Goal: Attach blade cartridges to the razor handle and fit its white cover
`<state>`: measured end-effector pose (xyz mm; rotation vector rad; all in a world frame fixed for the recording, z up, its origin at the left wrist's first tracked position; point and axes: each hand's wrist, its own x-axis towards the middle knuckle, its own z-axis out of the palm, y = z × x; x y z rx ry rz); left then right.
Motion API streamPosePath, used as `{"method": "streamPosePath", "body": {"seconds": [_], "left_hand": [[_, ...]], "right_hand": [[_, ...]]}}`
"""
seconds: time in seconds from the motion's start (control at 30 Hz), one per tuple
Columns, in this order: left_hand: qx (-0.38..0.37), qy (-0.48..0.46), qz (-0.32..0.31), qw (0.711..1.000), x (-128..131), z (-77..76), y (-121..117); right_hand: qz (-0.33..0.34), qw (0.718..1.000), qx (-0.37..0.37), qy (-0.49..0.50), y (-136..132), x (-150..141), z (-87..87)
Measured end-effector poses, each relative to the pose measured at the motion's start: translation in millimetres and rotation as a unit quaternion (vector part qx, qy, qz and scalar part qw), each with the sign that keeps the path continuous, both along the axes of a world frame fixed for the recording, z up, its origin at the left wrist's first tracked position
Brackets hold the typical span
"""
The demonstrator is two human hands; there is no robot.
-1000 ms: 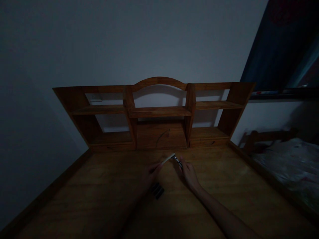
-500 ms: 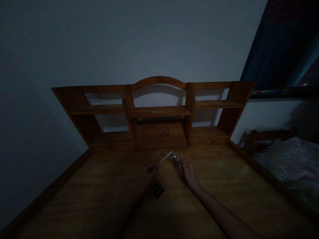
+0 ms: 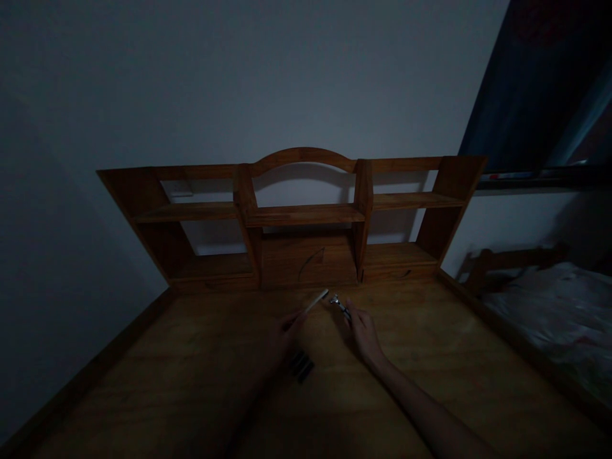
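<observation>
I'm looking over a wooden table point(image 3: 421, 363) in a dim room, a wooden shelf unit point(image 3: 306, 215) along its far edge before a pale wall point(image 3: 306, 76). A plastic-covered bundle point(image 3: 559, 312) lies right of it, below a dark window point(image 3: 521, 95). Small black pieces point(image 3: 302, 367) sit just right of my left hand point(image 3: 285, 331), whose fingers grip a dark-tipped pale stick point(image 3: 315, 301). My right hand's point(image 3: 363, 328) fingers clasp a silver-headed tool point(image 3: 340, 306), its head near the stick's tip, apart.
</observation>
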<state>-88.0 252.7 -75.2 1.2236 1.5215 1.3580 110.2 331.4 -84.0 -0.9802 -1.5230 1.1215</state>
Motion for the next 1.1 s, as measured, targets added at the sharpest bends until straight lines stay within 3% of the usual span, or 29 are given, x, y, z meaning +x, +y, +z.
{"method": "streamPosePath", "body": {"seconds": [0.3,0.47,0.63,0.83,1.0,1.1], "left_hand": [[0.015,0.019,0.019,1.000,2.8,-0.1,0.7],[0.022,0.013,-0.029,0.999,4.6,5.6,-2.2],[0.017,0.027,0.025,0.999,1.8,3.5,-1.6],[0.029,0.004,0.000,1.000,4.2,-1.6,0.7],[0.032,0.004,0.019,0.999,5.3,2.0,1.3],[0.026,-0.001,-0.001,1.000,6.2,3.3,0.8]], "right_hand": [[0.003,1.000,-0.004,-0.010,0.7,0.1,-3.7],[-0.001,1.000,0.002,-0.010,-0.4,0.6,-0.6],[-0.002,1.000,-0.004,-0.009,0.6,1.4,-0.9],[-0.007,1.000,-0.008,-0.007,1.9,1.0,-2.2],[-0.002,1.000,-0.011,-0.006,1.6,0.7,-0.1],[-0.008,1.000,-0.012,-0.014,2.0,1.3,0.0]]}}
